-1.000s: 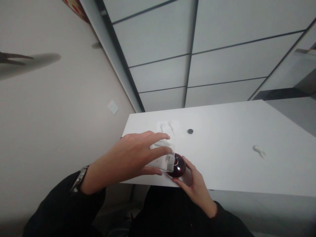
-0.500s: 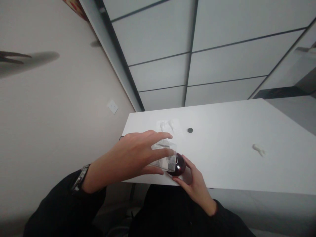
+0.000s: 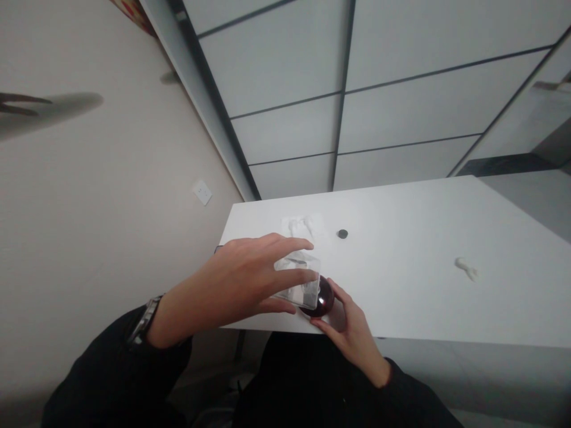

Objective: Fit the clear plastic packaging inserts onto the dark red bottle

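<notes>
My left hand point(image 3: 243, 270) is closed round a clear plastic box point(image 3: 311, 294), with its fingers spread along the near side. Part of the box is hidden behind those fingers, and what it contains cannot be made out. Just behind and right of the box is a shiny dark red round object point(image 3: 327, 297), partly covered by it. The thumb and fingers of my right hand point(image 3: 352, 333) grip this round object from the right, close to the table's front edge. Whether box and round object touch, I cannot tell.
On the white table point(image 3: 401, 249), a clear plastic tray point(image 3: 314, 223) lies beyond my left hand. A small dark disc point(image 3: 342, 234) is to its right. Farther right rests a small whitish forked piece point(image 3: 466, 268). A wall with a socket point(image 3: 203, 193) borders the left side.
</notes>
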`<state>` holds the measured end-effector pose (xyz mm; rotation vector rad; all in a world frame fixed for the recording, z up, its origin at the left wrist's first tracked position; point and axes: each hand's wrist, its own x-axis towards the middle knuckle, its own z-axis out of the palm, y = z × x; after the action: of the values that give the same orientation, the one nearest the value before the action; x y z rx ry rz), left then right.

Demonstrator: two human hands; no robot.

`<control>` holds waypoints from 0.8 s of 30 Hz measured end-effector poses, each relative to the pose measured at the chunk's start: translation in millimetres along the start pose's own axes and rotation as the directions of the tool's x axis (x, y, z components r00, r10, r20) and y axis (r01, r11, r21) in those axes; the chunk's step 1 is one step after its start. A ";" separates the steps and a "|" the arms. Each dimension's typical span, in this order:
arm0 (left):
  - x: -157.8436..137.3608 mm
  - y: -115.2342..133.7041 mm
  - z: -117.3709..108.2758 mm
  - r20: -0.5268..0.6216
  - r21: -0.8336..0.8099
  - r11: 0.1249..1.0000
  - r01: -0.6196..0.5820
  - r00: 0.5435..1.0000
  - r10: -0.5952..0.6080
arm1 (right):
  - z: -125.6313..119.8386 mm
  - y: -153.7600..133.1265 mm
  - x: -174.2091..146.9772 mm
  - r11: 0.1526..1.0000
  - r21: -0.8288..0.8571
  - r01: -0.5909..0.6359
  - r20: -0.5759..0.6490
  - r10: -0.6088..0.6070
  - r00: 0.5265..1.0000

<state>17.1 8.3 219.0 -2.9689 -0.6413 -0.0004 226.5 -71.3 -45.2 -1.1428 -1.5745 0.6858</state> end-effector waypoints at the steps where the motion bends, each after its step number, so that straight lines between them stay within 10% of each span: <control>1: 0.3 0.2 -0.2 0.002 -0.001 1.000 -0.003 1.000 0.003 | 0.0 0.2 -0.2 1.000 0.001 -0.001 -0.001 0.001 1.000; 24: 6.2 0.6 -1.9 0.045 -0.014 0.999 -0.031 0.999 0.031 | 0.5 2.7 -0.9 1.000 -0.004 -0.023 -0.005 0.022 1.000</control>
<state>23.1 10.1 221.0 -2.9991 -0.6029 0.0647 226.9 -71.0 -48.0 -1.1661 -1.5618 0.6942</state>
